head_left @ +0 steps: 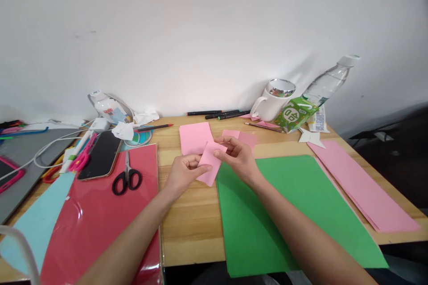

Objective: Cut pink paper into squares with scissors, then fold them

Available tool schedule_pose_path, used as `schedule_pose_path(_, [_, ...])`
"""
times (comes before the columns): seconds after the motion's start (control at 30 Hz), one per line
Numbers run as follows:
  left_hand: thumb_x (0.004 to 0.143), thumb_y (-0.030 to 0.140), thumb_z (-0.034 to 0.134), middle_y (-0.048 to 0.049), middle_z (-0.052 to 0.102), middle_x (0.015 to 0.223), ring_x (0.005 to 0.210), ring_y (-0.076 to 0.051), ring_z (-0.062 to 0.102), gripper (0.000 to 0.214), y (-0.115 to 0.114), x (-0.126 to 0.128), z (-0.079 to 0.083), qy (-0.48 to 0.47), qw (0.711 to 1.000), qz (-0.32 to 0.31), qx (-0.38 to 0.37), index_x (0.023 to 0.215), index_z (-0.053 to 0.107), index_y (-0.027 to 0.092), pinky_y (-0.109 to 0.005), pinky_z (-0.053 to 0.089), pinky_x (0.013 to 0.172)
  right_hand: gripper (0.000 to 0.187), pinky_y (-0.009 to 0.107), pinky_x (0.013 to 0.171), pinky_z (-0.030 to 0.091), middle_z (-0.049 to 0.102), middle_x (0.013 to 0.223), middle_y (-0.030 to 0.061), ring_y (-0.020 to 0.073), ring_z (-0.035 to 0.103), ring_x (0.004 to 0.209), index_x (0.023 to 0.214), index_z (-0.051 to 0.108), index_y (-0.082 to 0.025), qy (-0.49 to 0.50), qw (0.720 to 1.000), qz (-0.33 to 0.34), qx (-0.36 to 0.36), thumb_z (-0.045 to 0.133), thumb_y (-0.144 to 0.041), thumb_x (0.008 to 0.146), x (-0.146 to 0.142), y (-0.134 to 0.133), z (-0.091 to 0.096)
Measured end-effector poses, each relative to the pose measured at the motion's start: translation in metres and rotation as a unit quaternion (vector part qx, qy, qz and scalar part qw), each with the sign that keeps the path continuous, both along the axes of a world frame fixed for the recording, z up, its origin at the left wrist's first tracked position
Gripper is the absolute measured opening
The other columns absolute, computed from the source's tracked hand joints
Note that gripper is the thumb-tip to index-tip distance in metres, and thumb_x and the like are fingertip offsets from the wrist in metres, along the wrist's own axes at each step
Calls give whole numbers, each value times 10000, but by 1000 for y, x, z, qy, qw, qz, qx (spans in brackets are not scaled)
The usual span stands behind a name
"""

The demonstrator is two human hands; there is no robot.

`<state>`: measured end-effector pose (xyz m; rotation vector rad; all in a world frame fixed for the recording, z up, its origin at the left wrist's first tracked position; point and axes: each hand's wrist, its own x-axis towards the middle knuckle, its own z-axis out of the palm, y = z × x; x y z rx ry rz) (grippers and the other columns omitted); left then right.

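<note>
Between both hands, above the wooden table, is a small piece of pink paper [211, 160], apparently folded. My left hand [184, 172] pinches its lower left side between thumb and fingers. At its upper right edge my right hand [239, 156] grips it, thumb in front. Just behind lies a stack of square pink paper [195, 137], partly covered by the held piece. More small pink pieces [248, 138] rest behind my right hand. Beneath my right forearm spreads a large green sheet [301, 205].
Black-handled scissors [127, 178] and a phone [100, 156] lie on a red sheet [110, 218] at left. Pink strips [368, 187] lie at right. Along the wall stand a white mug [272, 102], a green carton [296, 114], a tilted clear bottle [329, 81] and several pens [222, 114].
</note>
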<state>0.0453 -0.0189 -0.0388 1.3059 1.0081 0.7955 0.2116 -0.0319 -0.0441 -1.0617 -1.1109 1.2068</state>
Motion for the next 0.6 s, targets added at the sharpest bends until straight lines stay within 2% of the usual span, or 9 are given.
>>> schedule_pose_path(0.17, [588,311,768,-2,684,669,648,-147,619,214,-5,2,7,-16,999,-25,33,710,680,159,-242,484,592,380,283,587,485,636,668,-1,151,594,622,823,597,-182,20,999,18,-24,785,-384,563,-1,-3,4])
schedule_pose_path(0.37, [643,352,724,45,574,504,444,-73,474,197,-6,3,13,10,992,68,105,627,652,169,-182,376,412,353,260,555,468,656,707,10,129,588,596,803,606,-166,-4,998,53,-23,774,-383,581,-4,-8,5])
schedule_pose_path(0.5, [651,346,718,36,579,521,460,-65,455,195,-6,2,11,38,986,98,133,616,662,162,-174,357,424,341,259,563,455,651,707,14,121,577,600,818,605,-154,5,997,68,-37,768,-359,600,-6,-8,6])
schedule_pose_path(0.6, [655,345,713,36,564,513,469,-65,453,207,-7,2,10,47,983,113,139,599,654,154,-173,364,437,339,241,530,422,617,654,-5,109,544,576,818,612,-151,1,998,53,-35,761,-372,609,-5,-7,5])
